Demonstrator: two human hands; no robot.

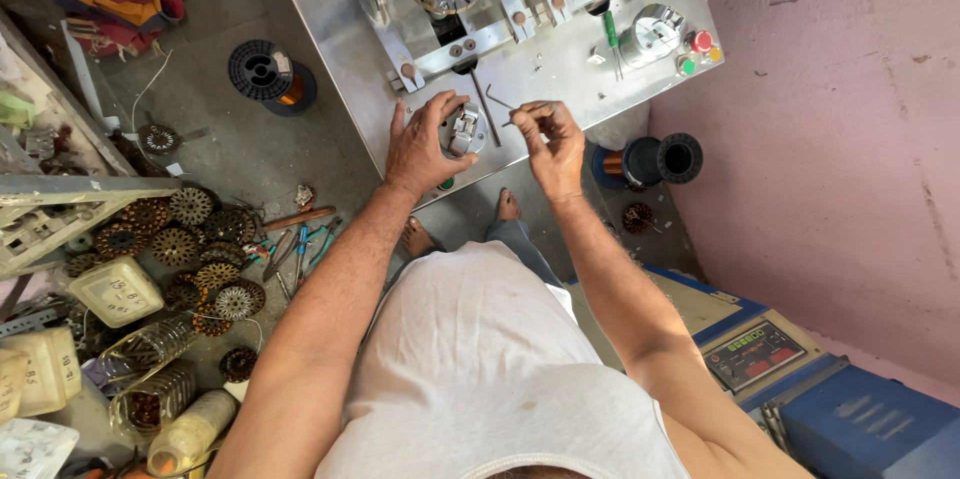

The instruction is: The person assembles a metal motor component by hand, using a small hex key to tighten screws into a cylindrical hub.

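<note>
Left hand (425, 146) cupped round fitting (462, 131) on metal table (340, 69), fingers spread. Right hand (552, 144) at 3 o'clock pinched thin hex key (512, 115). Best steady fitting, seat key squarely.

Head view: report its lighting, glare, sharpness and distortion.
Head view: soft, even daylight with faint shadows; mild glare on the metal machine plate; wide-angle bending at the edges; left hand on a small metal fitting and right hand pinching a thin tool are sharp; floor clutter is slightly soft.
</note>
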